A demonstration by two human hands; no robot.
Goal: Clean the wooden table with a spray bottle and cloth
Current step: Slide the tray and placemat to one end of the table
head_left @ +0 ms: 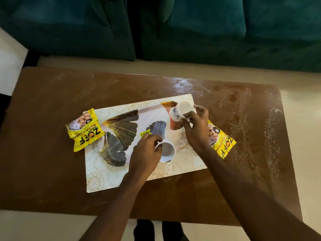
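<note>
1. The brown wooden table [52,153] fills the middle of the view, with its long axis running left to right. Its right part shows whitish smears and a sheen, and its left part looks dull. No spray bottle or cloth is in view.
2. A cream rectangular placemat with a fan-leaf print [107,178] lies slightly skewed on the table's centre.
3. The left hand [145,152] curls its fingers over the rim of an upright white cup [167,152] standing on the placemat.
4. The right hand [196,129] pinches a tilted white cup with dark markings [180,111] at the placemat's far right corner. Whether it is lifted clear cannot be told.
5. One yellow snack packet [85,130] overlaps the placemat's left edge. A second yellow packet [224,145] lies to the right, partly hidden by the right wrist.
6. Judgement: wiping waits on clearing these items. The smeared area lies nearer the right hand.
</note>
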